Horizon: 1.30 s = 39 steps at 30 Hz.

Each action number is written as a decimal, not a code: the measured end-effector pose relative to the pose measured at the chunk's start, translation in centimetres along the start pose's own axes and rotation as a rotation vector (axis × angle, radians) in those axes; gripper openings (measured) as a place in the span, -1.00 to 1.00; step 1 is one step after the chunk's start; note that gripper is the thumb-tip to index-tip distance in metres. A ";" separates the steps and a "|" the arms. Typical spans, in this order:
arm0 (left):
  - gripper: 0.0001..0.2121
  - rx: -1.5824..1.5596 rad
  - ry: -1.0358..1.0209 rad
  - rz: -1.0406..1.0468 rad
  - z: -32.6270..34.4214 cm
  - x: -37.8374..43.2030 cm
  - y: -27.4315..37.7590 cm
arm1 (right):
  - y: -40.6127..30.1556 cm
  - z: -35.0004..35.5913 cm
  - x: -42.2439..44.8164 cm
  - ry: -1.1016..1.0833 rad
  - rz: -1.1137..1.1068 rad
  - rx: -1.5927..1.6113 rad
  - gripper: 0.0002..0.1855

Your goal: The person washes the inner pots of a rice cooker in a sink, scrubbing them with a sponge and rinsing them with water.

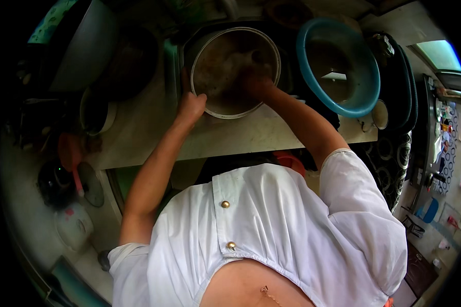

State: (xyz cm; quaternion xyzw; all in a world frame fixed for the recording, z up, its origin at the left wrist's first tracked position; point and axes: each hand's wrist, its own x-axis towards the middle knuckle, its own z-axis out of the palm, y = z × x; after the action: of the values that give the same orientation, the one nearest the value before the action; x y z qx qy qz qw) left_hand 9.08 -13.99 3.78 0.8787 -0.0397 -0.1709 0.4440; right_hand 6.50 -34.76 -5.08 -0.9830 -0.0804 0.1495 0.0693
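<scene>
A large round metal pot with a pale rim stands in or over what looks like a sink, and cloudy brownish liquid fills its inside. At the pot's lower left rim is my left hand, gripping the edge. My right hand reaches over the rim into the pot, dark and blurred, so its fingers and anything in them cannot be made out. Just beyond its fingers a dark round spot shows in the liquid. To the right of the pot, a blue plastic basin holds some liquid with a bright reflection.
A pale countertop runs along the front. Left are a large wok-like pan, a small pot, a red plastic ladle or scoop and a rice cooker. A cup stands beside the basin.
</scene>
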 end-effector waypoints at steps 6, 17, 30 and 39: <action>-0.38 0.169 -0.248 -0.104 1.9 1.0 3.1 | -3.9 12.3 8.2 0.538 -0.261 0.430 -0.77; -0.78 0.074 -0.064 -0.087 -1.5 0.4 -1.8 | -4.2 0.8 -0.4 -0.009 0.045 0.296 -0.71; -0.75 -0.118 -0.150 -0.142 -2.4 -0.8 -0.5 | -7.2 0.5 0.2 0.003 0.067 0.222 -0.72; -0.78 -0.169 -0.064 -0.213 -3.3 -1.8 -0.2 | -9.2 -0.6 0.0 0.200 -0.059 0.663 -0.74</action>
State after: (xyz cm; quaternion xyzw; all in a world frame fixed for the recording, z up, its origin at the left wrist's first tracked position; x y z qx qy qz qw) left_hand 8.45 -10.95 5.93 0.8316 0.0541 -0.2479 0.4940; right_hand 5.40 -25.83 -3.04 -0.9141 -0.0485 0.0685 0.3968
